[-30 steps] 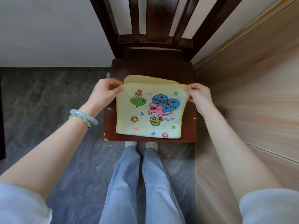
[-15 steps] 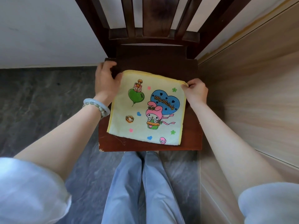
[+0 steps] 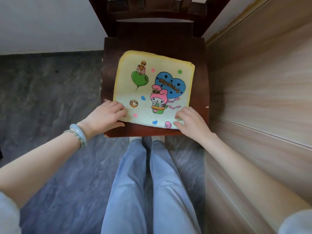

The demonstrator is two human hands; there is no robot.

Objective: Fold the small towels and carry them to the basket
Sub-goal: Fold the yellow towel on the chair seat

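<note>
A small yellow-edged towel (image 3: pixel 152 78) with a cartoon print lies spread flat on the dark wooden chair seat (image 3: pixel 199 68). My left hand (image 3: pixel 104 117) is at its near left corner, fingers on top and thumb along the edge, pinching the cloth. At the near right corner my right hand (image 3: pixel 190 124) pinches the towel with curled fingers and covers that corner. A second layer of towel shows along the far edge. No basket is in view.
The chair stands against a white wall, its slatted back (image 3: pixel 155 12) beyond the towel. A wood-panelled surface (image 3: pixel 256 98) rises close on the right. Grey stone floor (image 3: pixel 47 98) lies to the left. My legs in blue jeans (image 3: pixel 143 183) stand at the seat's front edge.
Both hands let go of the towel's far corners and came back to its near corners. The towel, held up a second ago, now lies flat on the seat.
</note>
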